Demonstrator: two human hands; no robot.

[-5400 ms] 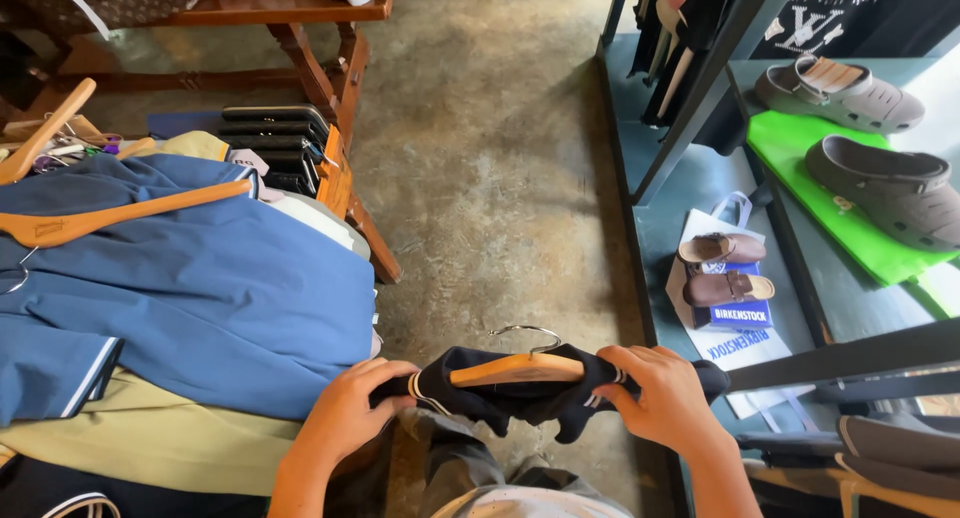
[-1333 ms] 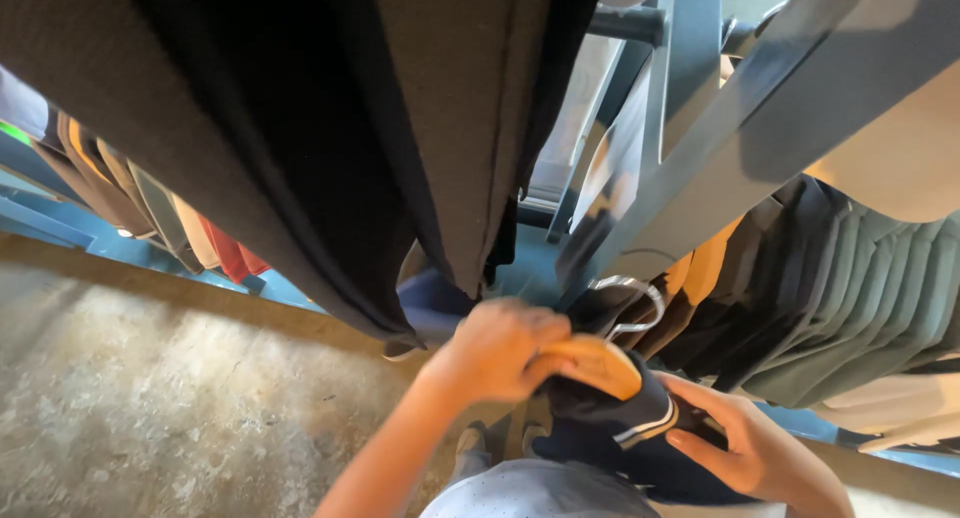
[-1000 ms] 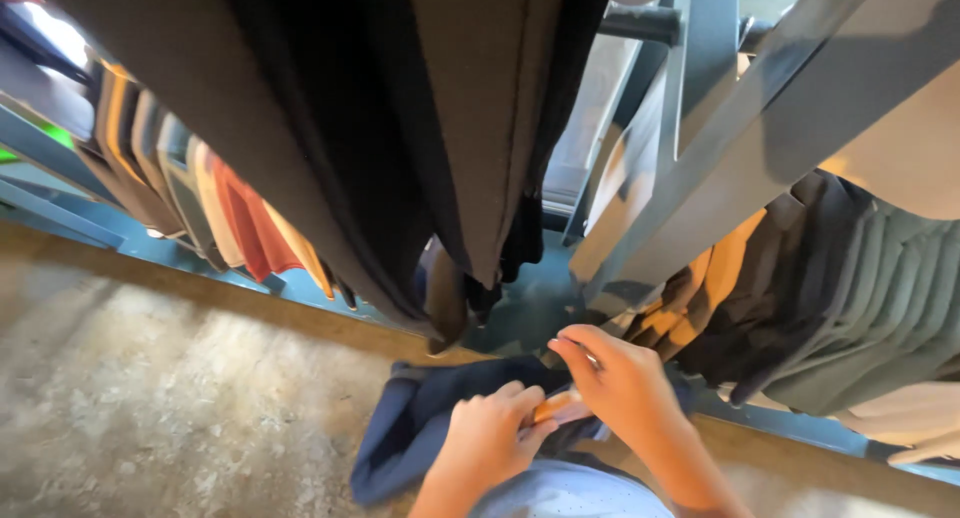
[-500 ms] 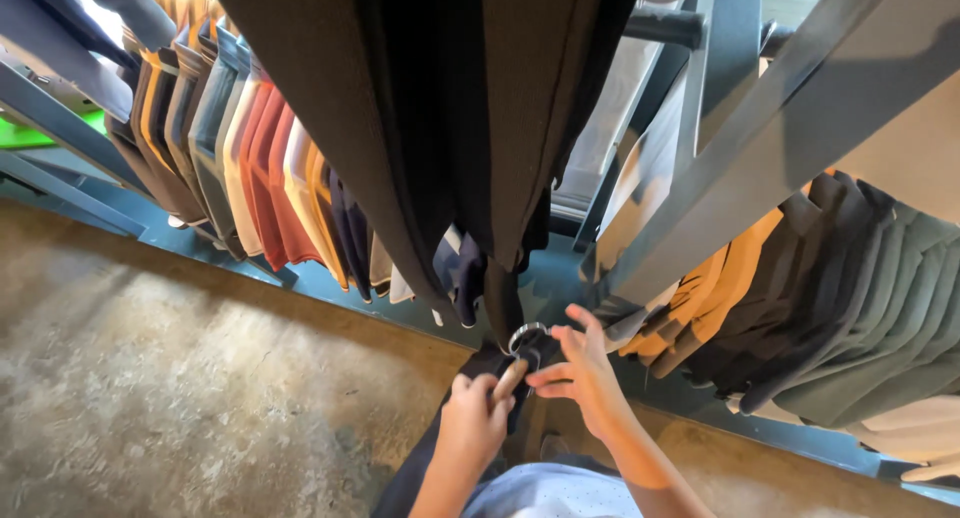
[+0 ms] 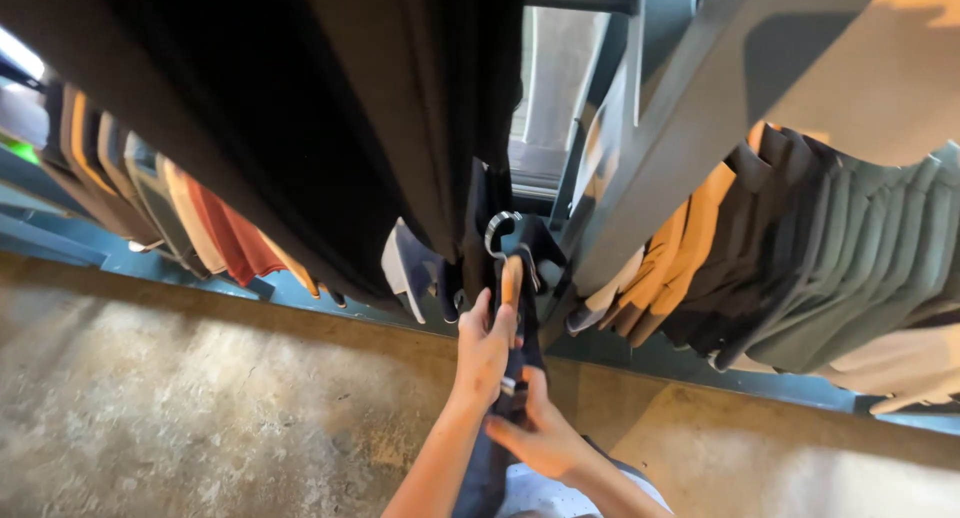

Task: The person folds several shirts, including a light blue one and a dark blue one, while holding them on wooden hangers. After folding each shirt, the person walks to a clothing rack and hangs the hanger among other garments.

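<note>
**Garment raised to the rack, hook not yet on a rail**

Concrete floor (image 5: 170,398) fills the left and near part of the view, rough, mottled grey-brown and patchily lit; above it on the left hangs a row of folded trousers (image 5: 190,213) in tan, olive and rust red, smooth woven cloth seen edge-on; to their right a mass of black garments (image 5: 330,118) drops from the top of the frame, matte and heavy, in long soft folds.

At the centre, the left hand (image 5: 485,348) is clenched round the wooden hanger (image 5: 510,278), a pale orange-brown bar seen end-on, with a curved metal hook (image 5: 497,230) of thin bright wire at its far end; the hook stands free in the gap just beside the black garments, resting on no rail that can be seen, so by my reading the hanging itself is still to do. The dark navy garment (image 5: 520,363) hangs from the hanger, down between the hands; the right hand (image 5: 540,440), nearer and lower, grasps it, thumb across the cloth.

Right of the hands, a grey metal upright (image 5: 690,138) of flat, hard-edged section slants up to the right; beyond it, further folded trousers (image 5: 830,268) in orange, charcoal, grey-green and cream overlap like shingles; a blue base (image 5: 640,353) runs beneath the racks.
</note>
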